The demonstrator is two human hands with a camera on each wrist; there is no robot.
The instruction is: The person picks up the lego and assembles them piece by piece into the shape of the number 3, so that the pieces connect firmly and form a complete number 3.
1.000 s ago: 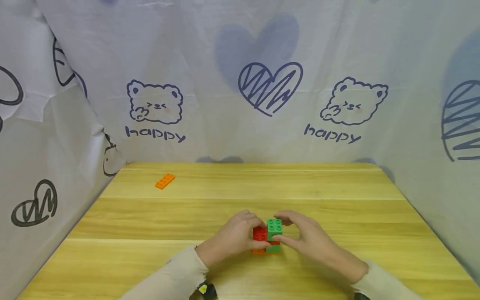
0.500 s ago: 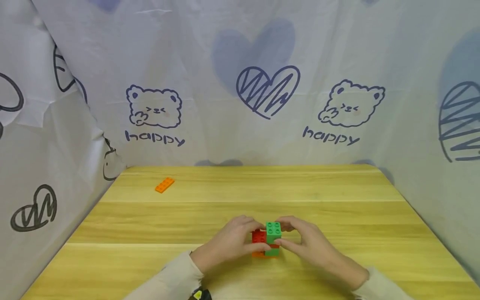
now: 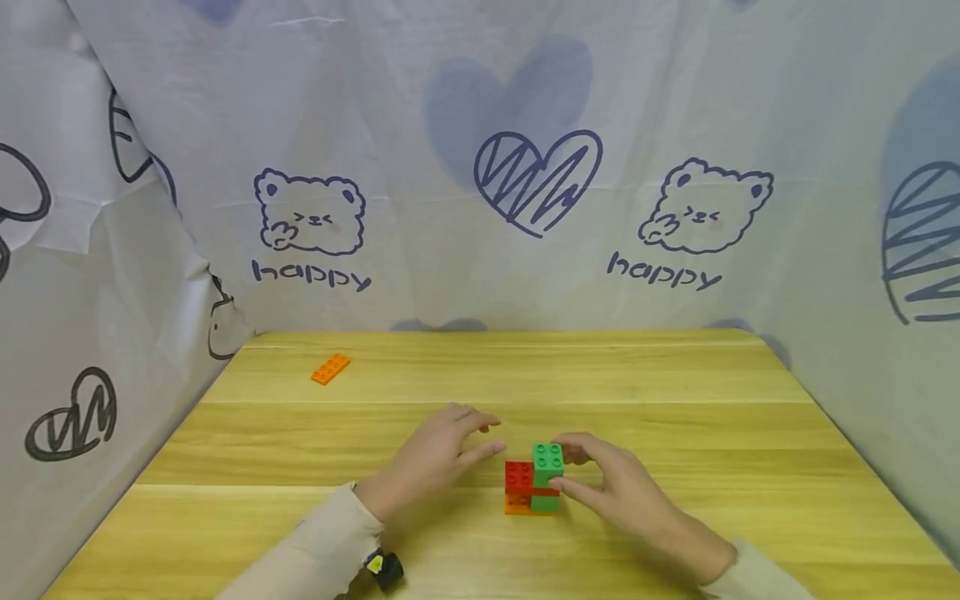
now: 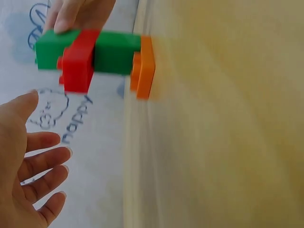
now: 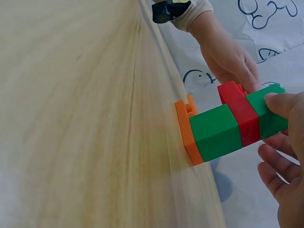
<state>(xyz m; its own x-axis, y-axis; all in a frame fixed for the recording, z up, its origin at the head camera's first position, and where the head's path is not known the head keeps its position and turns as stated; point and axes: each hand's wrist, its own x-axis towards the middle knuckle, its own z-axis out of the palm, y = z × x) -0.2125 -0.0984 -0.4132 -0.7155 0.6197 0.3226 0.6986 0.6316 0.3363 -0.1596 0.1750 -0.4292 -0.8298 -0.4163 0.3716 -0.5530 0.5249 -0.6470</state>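
Here's your right hand, thumb and fingers pinching the top green block of the stack — the thumb shows on the near face, but where the fingers meet the far side is hidden behind the block. Your left hand holds nothing: fingers parted, thumb spread, just off the stack's left side and not touching it. The stack stands upright on the table, near the middle and towards you. Below that top block comes the red block, reaching out left over a gap, then the lower green block, then the orange base, whose bare studs sit in shade and are hard to count. In the right wrist view your left fingertips slip partly out of sight behind the stack, and your right hand is cut off by the edge. The left wrist view trims your left palm, and the table there is a blur. Far left, well apart, lies the orange plate; both sleeves run out of the head view.
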